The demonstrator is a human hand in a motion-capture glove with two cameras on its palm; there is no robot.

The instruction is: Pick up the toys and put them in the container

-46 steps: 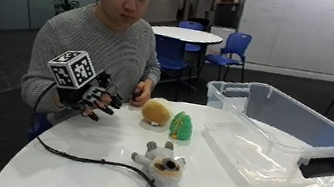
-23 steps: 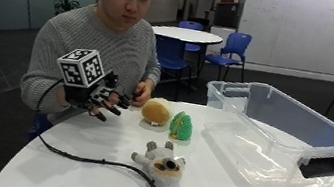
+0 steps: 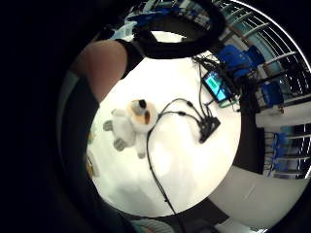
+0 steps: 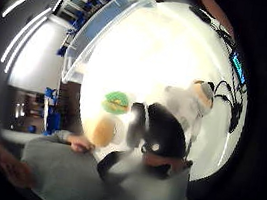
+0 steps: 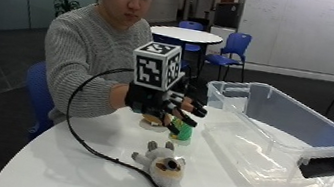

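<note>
In the outside view my gloved right hand point(image 5: 164, 105) hovers above the table with its fingers stretched out and holding nothing. Just behind it stand a tan round toy point(image 5: 151, 119) and a green toy point(image 5: 182, 132), both partly hidden by the fingers. A grey-and-tan plush animal point(image 5: 160, 164) lies on the white table point(image 5: 74, 170) in front of the hand. The clear plastic container point(image 5: 274, 136) stands open to the right, with nothing visible inside. The thumb side palm view shows the green toy point(image 4: 115, 102), the tan toy point(image 4: 103, 131) and the plush point(image 4: 194, 101) below the palm.
A black cable point(image 5: 94, 148) runs from the glove across the table past the plush. A small device with a lit screen point(image 3: 216, 85) and a cable hub lie further along the table. The person's bare hand point(image 4: 81, 144) rests by the tan toy.
My gloved hand has moved to the right, from beside the tan toy to in front of it and the green toy. The toys and container have not moved.
</note>
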